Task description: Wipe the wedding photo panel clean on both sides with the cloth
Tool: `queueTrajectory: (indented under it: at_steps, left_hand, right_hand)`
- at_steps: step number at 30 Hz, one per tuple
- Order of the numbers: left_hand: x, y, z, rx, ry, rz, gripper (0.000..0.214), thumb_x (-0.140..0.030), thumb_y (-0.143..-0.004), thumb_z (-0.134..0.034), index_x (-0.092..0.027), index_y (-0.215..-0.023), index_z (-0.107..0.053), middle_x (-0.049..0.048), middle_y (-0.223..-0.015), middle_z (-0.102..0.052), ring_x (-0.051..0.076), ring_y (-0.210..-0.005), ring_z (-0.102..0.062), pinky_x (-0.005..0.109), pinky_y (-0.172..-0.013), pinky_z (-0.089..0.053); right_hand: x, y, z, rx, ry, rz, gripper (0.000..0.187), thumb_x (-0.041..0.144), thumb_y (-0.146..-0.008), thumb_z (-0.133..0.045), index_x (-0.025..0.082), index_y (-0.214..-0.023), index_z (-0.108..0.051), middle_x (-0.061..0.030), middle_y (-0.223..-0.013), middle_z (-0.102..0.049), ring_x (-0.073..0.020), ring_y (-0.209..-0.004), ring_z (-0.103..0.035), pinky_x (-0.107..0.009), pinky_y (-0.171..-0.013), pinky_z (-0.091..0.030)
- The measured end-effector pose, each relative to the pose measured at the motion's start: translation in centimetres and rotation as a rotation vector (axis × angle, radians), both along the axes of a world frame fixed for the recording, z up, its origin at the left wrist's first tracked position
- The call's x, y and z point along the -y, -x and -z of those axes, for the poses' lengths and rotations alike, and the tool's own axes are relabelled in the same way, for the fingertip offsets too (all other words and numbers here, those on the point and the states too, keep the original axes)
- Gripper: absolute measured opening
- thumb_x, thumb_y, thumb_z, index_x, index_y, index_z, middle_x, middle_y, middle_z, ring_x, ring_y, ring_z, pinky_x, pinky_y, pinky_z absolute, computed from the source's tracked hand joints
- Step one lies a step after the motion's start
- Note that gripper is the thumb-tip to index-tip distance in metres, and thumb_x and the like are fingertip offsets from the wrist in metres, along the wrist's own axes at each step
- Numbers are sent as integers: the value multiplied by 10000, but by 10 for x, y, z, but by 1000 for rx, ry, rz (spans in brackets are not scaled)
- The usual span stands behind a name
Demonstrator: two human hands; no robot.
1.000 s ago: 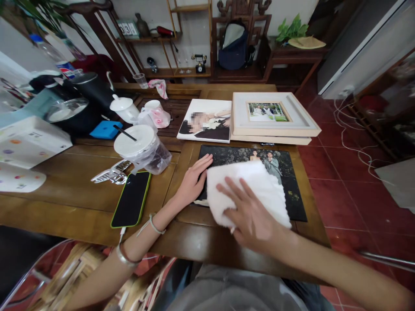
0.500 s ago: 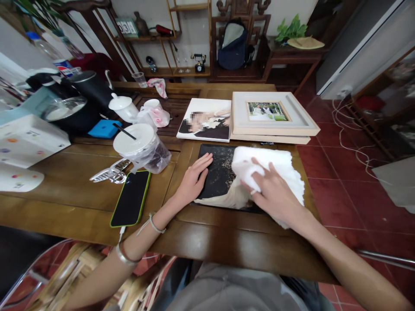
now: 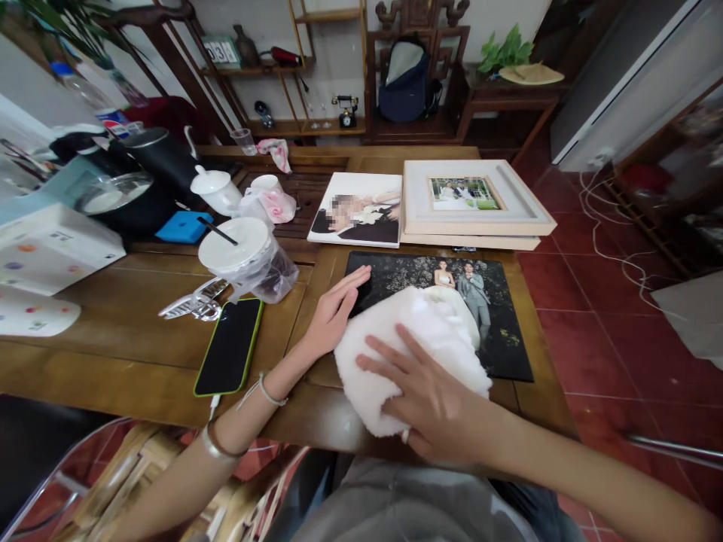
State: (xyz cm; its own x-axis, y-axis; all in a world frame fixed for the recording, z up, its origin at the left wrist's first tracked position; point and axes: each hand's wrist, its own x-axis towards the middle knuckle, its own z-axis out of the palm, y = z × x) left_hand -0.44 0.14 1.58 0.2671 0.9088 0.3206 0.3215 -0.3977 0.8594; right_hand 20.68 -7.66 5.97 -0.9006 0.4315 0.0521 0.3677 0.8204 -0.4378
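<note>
A dark photo panel [image 3: 505,316] of a couple lies flat on the wooden table in front of me. At its left edge rests my left hand [image 3: 334,312], fingers stretched out flat and holding nothing. My right hand [image 3: 432,403] presses a white fluffy towel [image 3: 361,342] with its fingers spread over the cloth. The towel covers the panel's lower left part and hangs over its near edge onto the table. Only the couple and the dark background on the right and along the top show.
Behind the panel are a white photo print [image 3: 361,229] and stacked framed pictures [image 3: 480,226]. To the left lie a phone [image 3: 229,346] with a cable, a clear hair claw [image 3: 195,299] and a lidded drink cup [image 3: 242,248] in a plastic bag.
My right hand has drawn the towel left and toward me, from the panel's right side to its lower left. The couple is now uncovered. My left hand has stayed in place.
</note>
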Motion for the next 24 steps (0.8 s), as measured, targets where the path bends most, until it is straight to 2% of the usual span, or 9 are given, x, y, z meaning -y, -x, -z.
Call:
queueTrajectory:
  at_steps: [3,6,9,11,13,15,18,20,24]
  left_hand:
    - [1,1,0,-133,-33,64,379,-332,-941,-459,-206,-1285,-559,83,-1396,-510,209,-1335,-427,428,-1135,-303]
    - [4,2,0,-330,-64,126,509,-337,-852,-606,-229,-1339,-500,92,-1445,-450,257,-1369,-371,478,-1119,-293]
    - [6,2,0,-402,-82,120,532,-318,-872,-575,-238,-1381,-442,98,-1477,-400,262,-1391,-330,502,-1101,-286]
    - [7,0,1,-409,-89,118,486,-307,-898,-538,-251,-1373,-449,90,-1465,-422,256,-1390,-332,504,-1084,-292]
    - [7,-1,1,-415,-87,125,433,-301,-917,-511,-265,-1347,-478,76,-1437,-463,249,-1379,-353,500,-1070,-295]
    - [7,-2,1,-415,-80,128,393,-295,-936,-481,-270,-1328,-499,63,-1416,-490,240,-1361,-383,486,-1060,-298]
    - [6,-2,2,-411,-76,125,371,-283,-958,-434,-257,-1319,-515,65,-1402,-507,239,-1339,-412,466,-1044,-309]
    - [5,-1,4,-427,-78,115,358,-287,-960,-425,-242,-1297,-541,75,-1375,-534,253,-1322,-428,461,-1024,-324]
    - [4,-1,8,-472,-81,83,339,-292,-952,-440,-225,-1257,-573,87,-1313,-583,268,-1250,-487,456,-963,-361]
  right_hand:
    - [7,-17,-8,-57,61,51,197,132,-667,-524,170,-841,-607,-97,-1354,-517,-234,-1424,-237,-504,-1196,-11]
    - [4,-36,-18,-25,112,220,181,81,-670,-493,180,-793,-581,-79,-993,-671,-214,-1319,-420,-430,-1183,-181]
    - [-9,-52,-22,40,94,467,97,175,-802,-462,191,-764,-549,-71,-768,-630,-267,-1090,-577,-394,-948,-433]
    - [-24,-58,-24,45,68,609,198,275,-881,-397,194,-739,-511,-64,-721,-595,-255,-878,-611,-350,-758,-455]
    - [-43,-57,-25,18,52,699,283,358,-915,-359,198,-706,-463,-44,-678,-560,-212,-713,-573,-319,-673,-406]
    - [-65,-49,-28,-29,63,722,343,428,-922,-363,199,-671,-415,-24,-651,-534,-178,-653,-529,-301,-667,-366]
    - [-98,-21,-31,-119,137,625,350,431,-928,-375,185,-683,-411,-28,-747,-577,-154,-707,-526,-279,-695,-345]
    - [-115,2,-33,-113,179,514,350,434,-932,-371,176,-705,-436,-33,-778,-592,-147,-710,-510,-273,-684,-334]
    - [-130,36,-32,-91,207,424,326,418,-921,-402,163,-733,-479,-57,-855,-622,-152,-753,-520,-264,-692,-341]
